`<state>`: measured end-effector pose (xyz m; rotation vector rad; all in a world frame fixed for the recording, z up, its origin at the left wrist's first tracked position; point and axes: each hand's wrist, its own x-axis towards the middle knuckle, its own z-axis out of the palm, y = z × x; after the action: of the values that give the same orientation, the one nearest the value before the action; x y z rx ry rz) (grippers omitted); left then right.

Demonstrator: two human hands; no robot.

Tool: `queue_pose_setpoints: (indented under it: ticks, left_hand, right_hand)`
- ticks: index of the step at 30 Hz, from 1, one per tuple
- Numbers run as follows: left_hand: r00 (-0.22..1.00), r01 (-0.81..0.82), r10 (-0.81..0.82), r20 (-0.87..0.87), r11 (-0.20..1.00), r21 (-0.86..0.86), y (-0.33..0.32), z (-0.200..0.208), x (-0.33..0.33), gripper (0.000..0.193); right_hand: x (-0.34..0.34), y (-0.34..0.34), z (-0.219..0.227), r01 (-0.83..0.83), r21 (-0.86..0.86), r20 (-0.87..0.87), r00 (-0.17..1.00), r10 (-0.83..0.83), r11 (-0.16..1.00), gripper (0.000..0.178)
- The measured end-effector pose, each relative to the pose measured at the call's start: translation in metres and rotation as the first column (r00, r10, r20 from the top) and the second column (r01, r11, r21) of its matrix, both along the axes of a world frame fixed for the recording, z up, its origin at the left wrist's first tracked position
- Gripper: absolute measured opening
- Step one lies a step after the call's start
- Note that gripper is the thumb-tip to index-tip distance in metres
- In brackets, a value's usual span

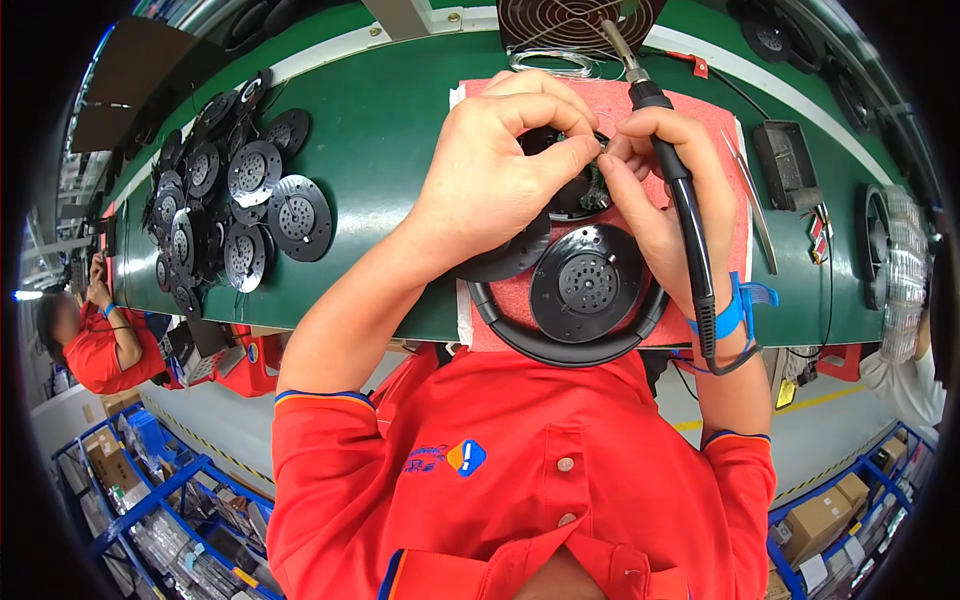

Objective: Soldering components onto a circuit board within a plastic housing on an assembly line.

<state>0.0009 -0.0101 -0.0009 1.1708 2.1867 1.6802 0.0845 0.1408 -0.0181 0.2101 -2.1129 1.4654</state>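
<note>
Over a red mat [505, 310], both my hands meet at a black headphone earcup [575, 195] with a small green circuit board [597, 190] inside. My left hand [510, 165] pinches thumb and forefinger together at the earcup; what lies between them is too small to tell. A black-handled soldering iron [672, 160] runs through my right hand [675, 185], its metal tip pointing away from me. My right thumb and fingertips also close at the board's edge. Nearer me lie a round black speaker plate [583, 285] and the curved black headband [570, 350].
Many similar black speaker plates [240, 190] are heaped at the left of the green table [375, 170]. A fan with a grille [570, 20] and coiled white wire [555, 65] are at the back. Tweezers [752, 200] and a dark tray [787, 165] lie right. Another person [105, 345] sits far left.
</note>
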Motion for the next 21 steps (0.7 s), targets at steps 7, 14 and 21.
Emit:
queue_pose_setpoints:
  ticks: [7,14,21]
  left_hand:
    - [0.98,-0.109,0.081,-0.184,0.983,-0.145,0.002,-0.012,-0.008,0.008]
    - [0.985,-0.046,0.002,-0.174,0.968,-0.247,0.007,-0.016,-0.012,0.011]
    - [0.995,-0.002,-0.025,-0.096,0.963,-0.27,0.007,-0.018,-0.015,0.012]
  right_hand:
    - [0.004,0.007,0.006,0.138,0.232,-0.103,0.988,-0.116,0.963,0.027]
    - [0.022,0.023,0.012,0.138,0.186,-0.228,0.969,-0.094,0.973,0.023]
    - [0.026,0.035,0.004,0.121,0.188,-0.409,0.912,-0.035,0.975,0.034]
